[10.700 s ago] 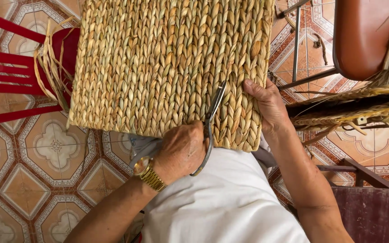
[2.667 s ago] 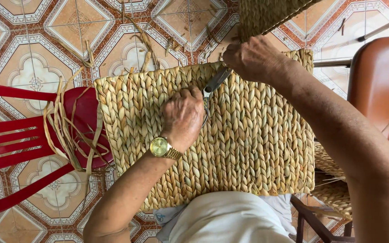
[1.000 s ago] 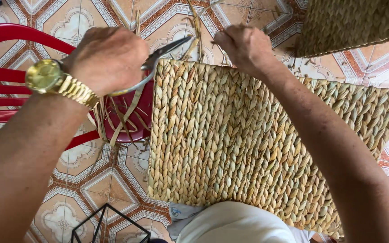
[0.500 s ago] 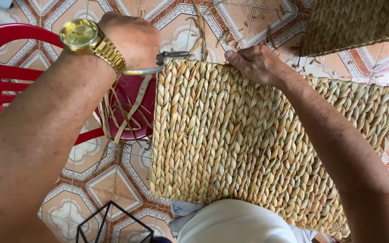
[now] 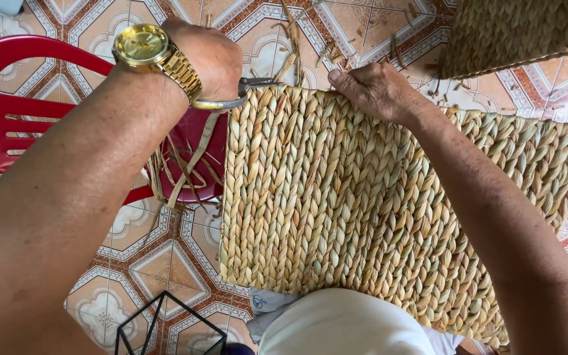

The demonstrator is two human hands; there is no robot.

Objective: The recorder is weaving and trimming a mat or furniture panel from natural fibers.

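Observation:
A large woven straw mat (image 5: 336,210) lies across my lap, braided in pale tan strands. My left hand (image 5: 208,56), with a gold wristwatch (image 5: 141,45) on the wrist, grips a pair of metal scissors (image 5: 241,92) at the mat's far left corner. My right hand (image 5: 376,89) presses down on the mat's far edge, fingers curled over the rim. Loose straw ends (image 5: 185,171) hang off the mat's left side over a red chair.
A red plastic chair (image 5: 27,118) stands at the left on patterned floor tiles (image 5: 159,256). Another woven straw piece (image 5: 514,33) lies at the upper right. Straw clippings (image 5: 310,46) litter the floor ahead. A black wire frame (image 5: 165,325) sits near the bottom.
My left hand has brought the scissors down and right against the mat's far left corner. My right hand stays on the far edge.

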